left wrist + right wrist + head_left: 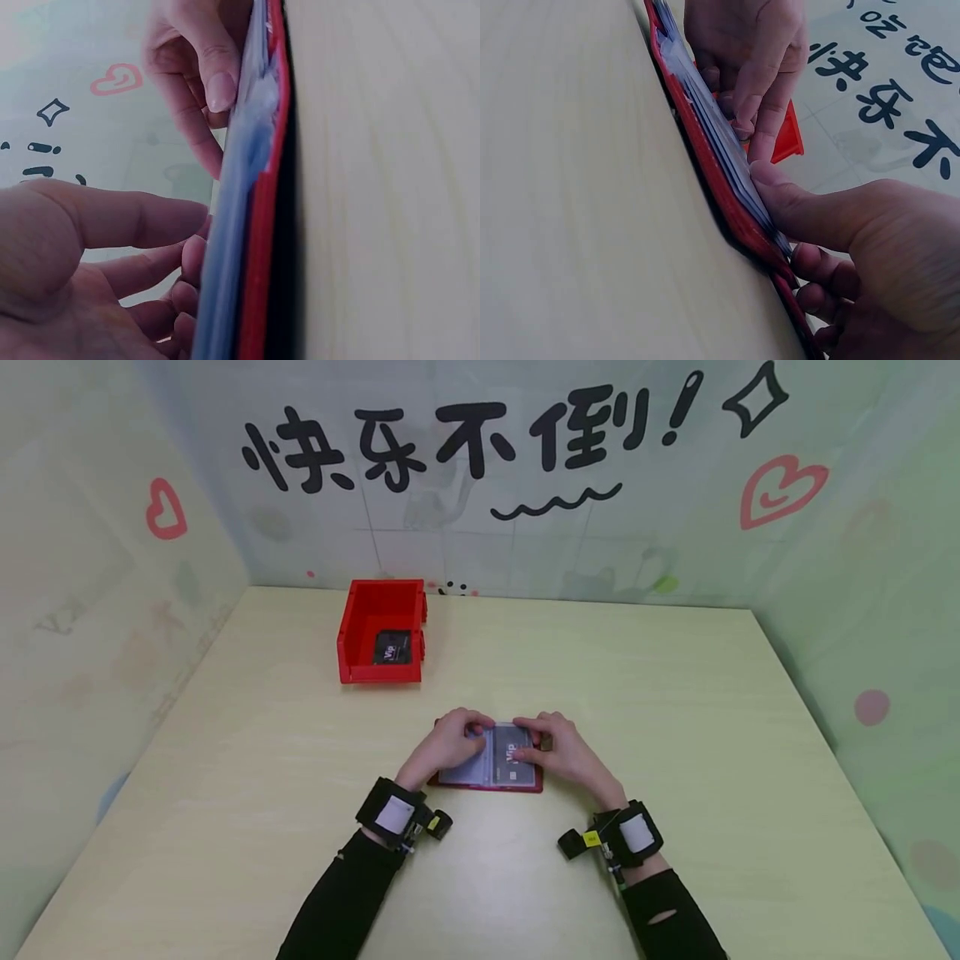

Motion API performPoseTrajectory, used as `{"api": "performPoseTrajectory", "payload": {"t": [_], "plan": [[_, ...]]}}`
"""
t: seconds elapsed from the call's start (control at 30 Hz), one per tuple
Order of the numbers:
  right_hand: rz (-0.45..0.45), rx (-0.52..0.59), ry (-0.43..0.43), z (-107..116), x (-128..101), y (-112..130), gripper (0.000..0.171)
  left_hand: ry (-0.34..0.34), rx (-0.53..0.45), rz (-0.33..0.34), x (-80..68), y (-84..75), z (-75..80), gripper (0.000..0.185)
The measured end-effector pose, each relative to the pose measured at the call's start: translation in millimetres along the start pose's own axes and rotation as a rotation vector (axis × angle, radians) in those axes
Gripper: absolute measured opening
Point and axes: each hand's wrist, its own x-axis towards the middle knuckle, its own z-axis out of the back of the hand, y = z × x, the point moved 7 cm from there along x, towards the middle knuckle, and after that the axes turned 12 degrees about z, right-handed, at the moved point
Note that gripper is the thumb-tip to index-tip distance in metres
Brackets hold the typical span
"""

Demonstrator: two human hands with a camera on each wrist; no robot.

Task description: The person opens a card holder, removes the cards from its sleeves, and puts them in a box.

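Observation:
In the head view, a red-covered card holder [465,774] lies spread on the table with clear plastic sleeves inside. A dark card marked "Vip" [510,764] shows in its right-hand sleeve. My left hand [450,742] is over the left page, thumb and index finger near the middle fold. In the left wrist view, its thumb [150,217] touches the sleeves, the other fingers loosely bent beside it. With my right hand [564,752] I grip the holder's right side; in the right wrist view, the thumb [810,210] lies on the sleeves and the fingers bend at the cover's edge.
A red open-front bin [381,673] stands farther back on the left, with another dark "Vip" card [392,647] inside. Printed walls border the pale table [675,693] at the back and both sides.

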Motion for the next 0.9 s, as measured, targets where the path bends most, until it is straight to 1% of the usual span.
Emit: {"api": "performPoseTrajectory", "payload": {"t": [0.1, 0.23, 0.5, 0.77, 0.9], "plan": [[-0.001, 0.003, 0.001, -0.1, 1.1, 0.5, 0.052, 0.009, -0.033, 0.01, 0.5, -0.5, 0.8, 0.028], [-0.002, -0.006, 0.002, -0.7, 1.5, 0.9, 0.052, 0.002, -0.056, 0.023, -0.4, -1.4, 1.4, 0.029], [-0.02, -0.016, -0.005, 1.4, 0.5, 0.3, 0.052, -0.007, -0.115, 0.02, -1.4, -2.9, 1.2, 0.03], [-0.04, -0.01, 0.004, 0.1, -0.2, -0.6, 0.053, -0.005, -0.122, 0.036, -1.2, -0.6, 2.1, 0.029], [-0.041, -0.014, 0.006, -0.4, -0.2, -0.2, 0.053, 0.001, -0.151, 0.053, -1.4, 0.5, 1.7, 0.029]]}}
